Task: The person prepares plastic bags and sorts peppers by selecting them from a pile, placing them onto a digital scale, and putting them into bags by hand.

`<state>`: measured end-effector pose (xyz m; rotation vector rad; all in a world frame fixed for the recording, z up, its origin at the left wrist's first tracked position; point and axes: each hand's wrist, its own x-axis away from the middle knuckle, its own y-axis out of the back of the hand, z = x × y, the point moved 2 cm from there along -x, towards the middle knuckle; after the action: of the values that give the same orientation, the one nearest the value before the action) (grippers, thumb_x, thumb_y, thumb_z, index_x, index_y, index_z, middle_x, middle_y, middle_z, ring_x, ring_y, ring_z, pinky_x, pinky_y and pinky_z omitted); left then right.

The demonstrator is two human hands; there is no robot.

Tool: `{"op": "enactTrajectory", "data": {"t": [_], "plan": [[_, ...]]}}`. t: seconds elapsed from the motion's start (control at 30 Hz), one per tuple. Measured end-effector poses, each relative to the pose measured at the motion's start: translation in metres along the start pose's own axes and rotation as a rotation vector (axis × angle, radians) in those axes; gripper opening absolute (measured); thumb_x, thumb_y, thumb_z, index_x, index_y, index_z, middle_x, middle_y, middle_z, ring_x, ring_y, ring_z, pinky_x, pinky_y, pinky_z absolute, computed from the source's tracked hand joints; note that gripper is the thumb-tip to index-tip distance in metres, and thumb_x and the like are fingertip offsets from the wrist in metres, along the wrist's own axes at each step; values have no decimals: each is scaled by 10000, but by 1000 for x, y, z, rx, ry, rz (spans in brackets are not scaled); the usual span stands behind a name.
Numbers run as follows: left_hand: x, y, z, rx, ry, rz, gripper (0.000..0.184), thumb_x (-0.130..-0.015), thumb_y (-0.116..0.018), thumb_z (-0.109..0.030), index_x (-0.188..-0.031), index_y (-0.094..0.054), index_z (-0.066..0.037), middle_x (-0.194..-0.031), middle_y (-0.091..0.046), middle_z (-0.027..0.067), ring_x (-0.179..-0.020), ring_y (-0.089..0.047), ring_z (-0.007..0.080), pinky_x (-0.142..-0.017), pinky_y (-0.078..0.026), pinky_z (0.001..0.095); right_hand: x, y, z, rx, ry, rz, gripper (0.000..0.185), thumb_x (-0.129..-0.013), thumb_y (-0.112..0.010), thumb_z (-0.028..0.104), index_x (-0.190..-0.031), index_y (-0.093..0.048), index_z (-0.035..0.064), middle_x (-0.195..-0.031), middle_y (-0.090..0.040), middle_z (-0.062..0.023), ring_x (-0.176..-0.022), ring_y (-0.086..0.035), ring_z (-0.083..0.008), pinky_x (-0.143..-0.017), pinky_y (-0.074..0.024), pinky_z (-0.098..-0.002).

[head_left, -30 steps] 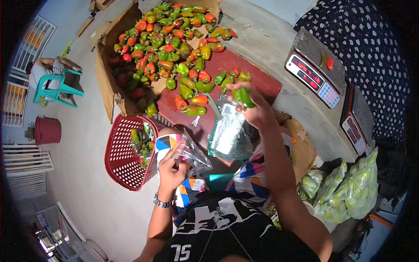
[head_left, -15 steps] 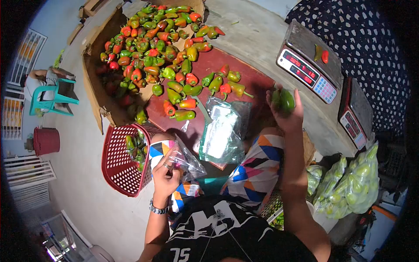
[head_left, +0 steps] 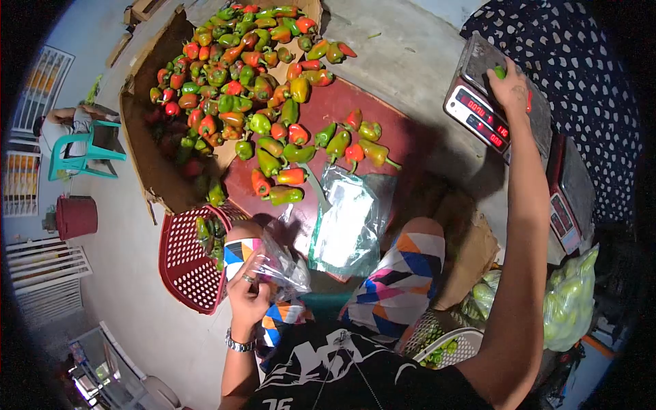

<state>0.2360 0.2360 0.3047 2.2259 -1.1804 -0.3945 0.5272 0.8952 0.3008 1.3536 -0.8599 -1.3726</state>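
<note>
In the head view, my right hand (head_left: pixel 509 89) reaches over the metal pan of a digital scale (head_left: pixel 476 65), its fingers round a green bell pepper (head_left: pixel 500 71). A bit of red (head_left: pixel 529 101) shows beside that hand on the pan; the rest of it is hidden. My left hand (head_left: pixel 247 297) is closed on a clear plastic bag (head_left: pixel 285 266) above my left knee. On the red board (head_left: pixel 383 102) before me lie several loose red and green peppers (head_left: pixel 338 145) and a stack of flat clear bags (head_left: pixel 345 219).
A cardboard box (head_left: pixel 147 154) heaped with peppers stands at the upper left, above a red perforated basket (head_left: pixel 188 263). A second scale (head_left: pixel 574 191) sits right of the first. Filled plastic bags (head_left: pixel 570 301) and another basket (head_left: pixel 465 338) are at the lower right. A person sits by a teal chair (head_left: pixel 89 154).
My right hand has moved up and right with the green pepper, from beside the board to the scale pan. My left hand, still gripping the bag, has shifted slightly down and left.
</note>
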Motion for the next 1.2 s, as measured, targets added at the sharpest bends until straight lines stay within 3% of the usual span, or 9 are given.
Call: {"op": "enactTrajectory", "data": {"t": [0.13, 0.37, 0.5, 0.73, 0.83, 0.93, 1.0, 1.13, 1.2], "plan": [[-5, -2, -3, -26, -9, -12, 623, -719, -550, 63, -1332, -647, 15, -1363, -660, 226, -1222, -676, 339, -1045, -515, 385, -26, -31, -8, 347, 41, 6, 791, -887, -560, 675, -1554, -463, 264, -1491, -538, -233, -1365, -507, -447, -1154, -346, -572], [-7, 0, -2, -10, -16, -11, 605, -746, -558, 50, -1341, -650, -8, -1347, -670, 224, -1169, -701, 329, -1006, -534, 372, -62, -37, -34, -193, -49, 118, 931, -866, -476, 838, -1561, -466, 219, -1544, -513, -187, -1448, -441, -427, -1214, -277, -534], [-4, 1, -3, -33, -13, -16, 601, -753, -548, 54, -1343, -648, -7, -1342, -669, 231, -1139, -714, 323, -984, -542, 360, -60, 19, -43, -414, -94, -158, 795, -963, -404, 741, -1401, -619, 114, -1418, -605, -232, -1361, -522, -443, -1162, -366, -457], [-1, 3, 4, 27, -38, -15, 664, -733, -530, 63, -1387, -620, -9, -1377, -649, 233, -1254, -653, 338, -1061, -493, 383, 11, 76, -62, -759, -264, -535, 514, -982, -623, 475, -1176, -712, 8, -1148, -738, -156, -1067, -679, -281, -977, -480, -385], [4, 5, 7, 51, -7, -10, 691, -722, -522, 68, -1403, -608, -6, -1394, -638, 236, -1302, -623, 339, -1104, -462, 394, 167, 66, -2, -931, 48, -354, 286, -1010, -622, 262, -950, -680, -12, -965, -719, -121, -888, -648, -228, -855, -497, -376], [6, 11, 11, 67, -38, -30, 700, -715, -514, 72, -1406, -604, 3, -1401, -634, 235, -1321, -609, 330, -1123, -443, 392, 353, 68, 93, -822, 238, 659, 167, -866, -700, 215, -881, -709, 49, -966, -704, -167, -1012, -648, -343, -981, -467, -475], [10, 10, 15, 94, -24, -42, 706, -706, -508, 75, -1403, -604, 11, -1405, -633, 231, -1335, -598, 327, -1139, -427, 391, 387, 94, 102, -368, 648, 322, 173, -783, -767, 181, -914, -746, 70, -971, -719, -132, -974, -672, -304, -935, -497, -443], [15, 19, 20, 128, 36, -34, 716, -674, -487, 81, -1376, -618, 33, -1410, -633, 217, -1361, -575, 331, -1171, -395, 393, 385, 61, 63, -876, 174, 427, 136, -843, -765, 210, -885, -774, 80, -855, -737, -78, -819, -689, -222, -770, -543, -359], [18, 19, 20, 145, 25, -56, 718, -668, -485, 80, -1371, -622, 36, -1411, -633, 216, -1364, -572, 330, -1175, -390, 394, 313, 55, 30, -635, 13, 36, 241, -920, -730, 279, -913, -765, 40, -789, -715, -85, -705, -614, -156, -702, -519, -358]]}}
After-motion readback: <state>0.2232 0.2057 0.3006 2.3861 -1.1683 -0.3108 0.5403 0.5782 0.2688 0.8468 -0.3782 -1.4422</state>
